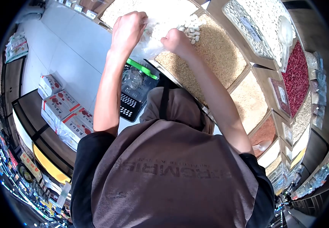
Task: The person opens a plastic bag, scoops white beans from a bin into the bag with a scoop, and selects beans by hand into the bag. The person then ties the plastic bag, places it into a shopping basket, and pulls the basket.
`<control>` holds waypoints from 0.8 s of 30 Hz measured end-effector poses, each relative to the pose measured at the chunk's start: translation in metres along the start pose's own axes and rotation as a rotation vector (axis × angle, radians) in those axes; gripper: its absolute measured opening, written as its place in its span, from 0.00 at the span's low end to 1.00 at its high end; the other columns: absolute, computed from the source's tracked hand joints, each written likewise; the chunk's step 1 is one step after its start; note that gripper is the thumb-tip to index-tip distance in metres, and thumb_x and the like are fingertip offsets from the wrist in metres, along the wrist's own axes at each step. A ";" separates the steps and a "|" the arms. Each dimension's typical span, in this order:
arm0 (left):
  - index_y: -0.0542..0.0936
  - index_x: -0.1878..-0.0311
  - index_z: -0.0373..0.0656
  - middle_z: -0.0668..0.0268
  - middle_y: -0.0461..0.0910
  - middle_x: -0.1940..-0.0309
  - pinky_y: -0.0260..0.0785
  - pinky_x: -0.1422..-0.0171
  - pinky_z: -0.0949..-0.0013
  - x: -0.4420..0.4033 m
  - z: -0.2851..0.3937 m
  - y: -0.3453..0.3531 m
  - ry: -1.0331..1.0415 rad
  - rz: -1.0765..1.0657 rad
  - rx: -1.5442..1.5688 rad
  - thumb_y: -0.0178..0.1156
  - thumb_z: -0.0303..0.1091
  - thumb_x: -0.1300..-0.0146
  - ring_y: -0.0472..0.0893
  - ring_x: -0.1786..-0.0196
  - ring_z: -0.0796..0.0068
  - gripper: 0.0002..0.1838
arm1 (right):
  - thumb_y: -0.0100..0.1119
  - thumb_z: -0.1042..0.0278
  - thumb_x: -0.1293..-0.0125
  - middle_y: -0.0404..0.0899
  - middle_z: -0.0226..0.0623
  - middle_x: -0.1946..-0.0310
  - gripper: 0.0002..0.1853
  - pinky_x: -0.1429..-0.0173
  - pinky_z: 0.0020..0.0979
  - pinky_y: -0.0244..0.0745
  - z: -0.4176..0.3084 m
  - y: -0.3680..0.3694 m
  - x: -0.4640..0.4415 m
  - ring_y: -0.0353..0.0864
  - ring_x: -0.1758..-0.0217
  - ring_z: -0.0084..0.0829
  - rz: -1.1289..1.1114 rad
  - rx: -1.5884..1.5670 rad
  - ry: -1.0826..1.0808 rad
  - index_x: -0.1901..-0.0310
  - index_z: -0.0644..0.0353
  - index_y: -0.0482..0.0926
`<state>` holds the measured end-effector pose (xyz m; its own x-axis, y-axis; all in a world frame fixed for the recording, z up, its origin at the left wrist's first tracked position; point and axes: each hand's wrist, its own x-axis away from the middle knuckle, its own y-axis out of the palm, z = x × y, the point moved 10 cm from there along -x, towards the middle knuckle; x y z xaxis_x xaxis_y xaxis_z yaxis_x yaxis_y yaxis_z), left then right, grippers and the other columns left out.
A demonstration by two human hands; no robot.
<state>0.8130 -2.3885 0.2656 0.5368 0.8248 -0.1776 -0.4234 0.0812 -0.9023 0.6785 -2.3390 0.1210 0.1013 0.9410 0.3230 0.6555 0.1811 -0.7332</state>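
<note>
A clear plastic bag [152,43] is stretched between my two hands above the grain bins. My left hand [129,28] is closed on the bag's left edge, with its fingers curled in. On the other side, my right hand [176,39] pinches the bag's right edge. Glare hides part of the bag and its contents. White flat pieces [193,29] lie just beyond my right hand, beside a bin of tan grain [217,49]. A bright green bar [141,68] is below the bag, near my left forearm.
A black-framed tray [129,105] sits between my forearms. On the right are bins of white beans [263,22], dark red beans [295,79], pale grain [250,97] and reddish grain [264,133], divided by wooden edges. Printed boxes [61,104] are stacked at left.
</note>
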 end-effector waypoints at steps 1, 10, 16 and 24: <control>0.85 0.54 0.38 0.49 0.85 0.64 0.77 0.53 0.57 -0.002 0.002 -0.007 0.060 0.100 0.043 0.68 0.29 0.41 0.85 0.58 0.47 0.12 | 0.64 0.54 0.37 0.84 0.52 0.72 0.17 0.57 0.45 0.81 0.004 0.003 0.003 0.88 0.64 0.42 -0.027 -0.138 0.042 0.69 0.63 0.84; 0.84 0.55 0.40 0.49 0.85 0.68 0.77 0.54 0.54 -0.012 -0.024 -0.023 -0.167 0.249 0.225 0.64 0.40 0.34 0.86 0.60 0.47 0.13 | 0.62 0.60 0.30 0.79 0.30 0.80 0.15 0.70 0.30 0.67 0.016 -0.038 0.046 0.74 0.78 0.21 0.137 -0.408 0.019 0.69 0.63 0.79; 0.86 0.54 0.42 0.48 0.87 0.67 0.78 0.54 0.56 -0.014 -0.037 -0.025 -0.264 0.222 0.241 0.65 0.44 0.33 0.87 0.61 0.49 0.15 | 0.59 0.60 0.27 0.80 0.32 0.80 0.14 0.69 0.30 0.69 0.023 -0.054 0.067 0.76 0.77 0.22 0.229 -0.649 -0.025 0.66 0.64 0.80; 0.87 0.54 0.40 0.47 0.86 0.69 0.77 0.53 0.56 0.004 -0.044 -0.026 -0.361 0.210 0.223 0.64 0.46 0.33 0.87 0.61 0.49 0.18 | 0.62 0.65 0.26 0.77 0.27 0.76 0.11 0.70 0.23 0.65 0.014 -0.076 0.090 0.71 0.75 0.16 0.341 -0.646 -0.110 0.62 0.66 0.81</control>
<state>0.8582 -2.4116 0.2714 0.1516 0.9747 -0.1641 -0.6633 -0.0227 -0.7480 0.6275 -2.2646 0.1979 0.3251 0.9442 0.0534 0.9143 -0.2994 -0.2729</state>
